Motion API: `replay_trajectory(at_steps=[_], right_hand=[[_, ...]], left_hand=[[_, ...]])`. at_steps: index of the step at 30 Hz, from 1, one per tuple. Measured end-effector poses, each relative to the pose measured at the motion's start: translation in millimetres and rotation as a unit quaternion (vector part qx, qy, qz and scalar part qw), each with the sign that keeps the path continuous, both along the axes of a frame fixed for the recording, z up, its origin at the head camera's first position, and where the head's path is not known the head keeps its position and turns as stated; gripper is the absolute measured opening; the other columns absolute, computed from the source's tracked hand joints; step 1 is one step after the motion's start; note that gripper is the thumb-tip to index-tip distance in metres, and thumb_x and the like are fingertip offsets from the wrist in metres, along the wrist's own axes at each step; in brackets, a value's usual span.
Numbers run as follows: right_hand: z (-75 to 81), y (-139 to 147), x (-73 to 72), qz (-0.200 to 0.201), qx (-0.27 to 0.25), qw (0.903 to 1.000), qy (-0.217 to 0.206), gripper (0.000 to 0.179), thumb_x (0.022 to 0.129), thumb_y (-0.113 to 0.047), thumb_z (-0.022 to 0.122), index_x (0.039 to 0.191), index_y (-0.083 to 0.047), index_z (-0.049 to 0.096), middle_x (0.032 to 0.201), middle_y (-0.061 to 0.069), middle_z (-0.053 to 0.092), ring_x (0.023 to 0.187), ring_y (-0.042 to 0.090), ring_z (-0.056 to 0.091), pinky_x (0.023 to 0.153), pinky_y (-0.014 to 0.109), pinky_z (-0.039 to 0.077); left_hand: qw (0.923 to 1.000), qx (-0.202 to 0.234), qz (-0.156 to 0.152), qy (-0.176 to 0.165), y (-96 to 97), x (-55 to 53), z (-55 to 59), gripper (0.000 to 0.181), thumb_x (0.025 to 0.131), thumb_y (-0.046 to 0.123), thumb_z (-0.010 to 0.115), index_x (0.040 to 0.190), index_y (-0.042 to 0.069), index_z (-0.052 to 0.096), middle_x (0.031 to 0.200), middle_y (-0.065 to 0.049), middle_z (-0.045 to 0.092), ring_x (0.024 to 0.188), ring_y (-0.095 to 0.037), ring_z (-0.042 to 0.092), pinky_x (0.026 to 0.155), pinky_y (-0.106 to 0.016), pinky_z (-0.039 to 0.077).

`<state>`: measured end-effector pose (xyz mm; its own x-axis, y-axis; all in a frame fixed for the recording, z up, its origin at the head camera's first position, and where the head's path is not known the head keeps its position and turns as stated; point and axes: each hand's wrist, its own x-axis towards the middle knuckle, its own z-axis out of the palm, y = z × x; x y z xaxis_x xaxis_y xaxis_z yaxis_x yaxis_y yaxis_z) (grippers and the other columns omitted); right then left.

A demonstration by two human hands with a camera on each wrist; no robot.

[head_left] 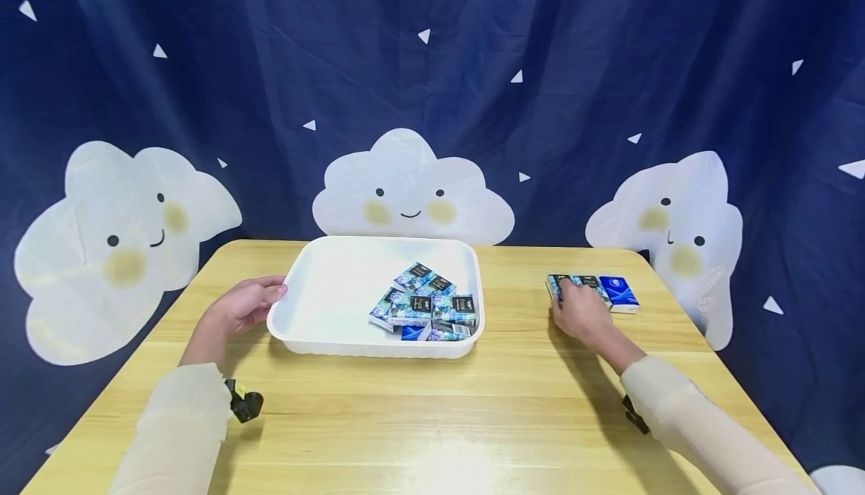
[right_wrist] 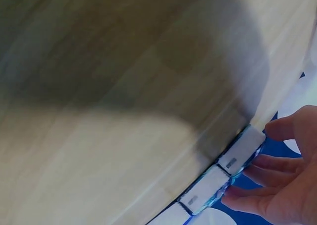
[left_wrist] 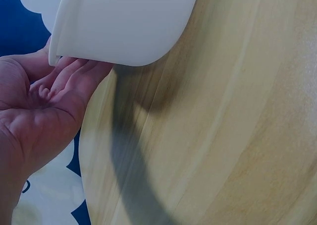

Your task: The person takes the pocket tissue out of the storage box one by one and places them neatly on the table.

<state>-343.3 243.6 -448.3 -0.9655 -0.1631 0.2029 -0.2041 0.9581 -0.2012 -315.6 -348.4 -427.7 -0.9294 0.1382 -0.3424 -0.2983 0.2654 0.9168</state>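
Observation:
My left hand (head_left: 246, 304) grips the left end of a white plastic tray (head_left: 331, 285), its fingers under the base and its thumb at the rim (left_wrist: 55, 46). Inside the tray, on its right side, lies a loose heap of several patterned tissue packs (head_left: 411, 307), with a blue pack partly covered beneath them. To the right, my right hand (head_left: 583, 315) holds the left patterned tissue pack (right_wrist: 241, 150) of a row, thumb at its end and fingertips over its top. A second patterned pack (right_wrist: 204, 189) and a blue tissue pack (head_left: 618, 292) continue the row, side by side.
The wooden table (head_left: 378, 405) carries the tray at its back middle and the row of packs at its back right. Behind its far edge hangs a dark blue curtain (head_left: 541, 14) with clouds and small triangles. Both wrists wear small black devices.

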Motion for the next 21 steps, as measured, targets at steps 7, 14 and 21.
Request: replay_trajectory(at_steps=[7, 14, 21], right_hand=[[6.6, -0.9, -3.4, -0.003, 0.003, 0.9995, -0.032, 0.032, 0.098, -0.014, 0.058, 0.117, 0.011, 0.061, 0.087, 0.028, 0.066, 0.068, 0.033, 0.061, 0.054, 0.043, 0.05], [9.5, -2.6, -6.6, -0.007, 0.003, 0.9995, -0.031, 0.029, 0.096, -0.013, 0.056, 0.112, 0.011, 0.063, 0.087, 0.029, 0.065, 0.07, 0.035, 0.061, 0.056, 0.045, 0.051], [14.9, -5.6, -9.1, -0.01, 0.004, 0.999, -0.043, 0.024, 0.093, -0.009, 0.056, 0.107, 0.009, 0.063, 0.085, 0.025, 0.065, 0.071, 0.034, 0.061, 0.058, 0.047, 0.052]], left_hand=[[0.9999, -0.013, -0.008, 0.004, 1.5, -0.1, 0.3, 0.063, 0.11, 0.023, 0.043, 0.16, -0.004, 0.016, 0.157, -0.029, 0.033, 0.103, -0.001, 0.062, 0.092, -0.022, 0.057], [1.0, -0.008, -0.001, 0.002, 1.6, -0.4, 0.6, 0.062, 0.11, 0.021, 0.044, 0.159, -0.004, 0.017, 0.147, -0.022, 0.048, 0.1, -0.002, 0.064, 0.09, -0.022, 0.058], [0.9999, -0.013, -0.002, 0.005, 3.0, 0.5, 0.9, 0.061, 0.11, 0.021, 0.043, 0.159, -0.005, 0.018, 0.149, -0.024, 0.047, 0.1, -0.002, 0.064, 0.09, -0.023, 0.058]])
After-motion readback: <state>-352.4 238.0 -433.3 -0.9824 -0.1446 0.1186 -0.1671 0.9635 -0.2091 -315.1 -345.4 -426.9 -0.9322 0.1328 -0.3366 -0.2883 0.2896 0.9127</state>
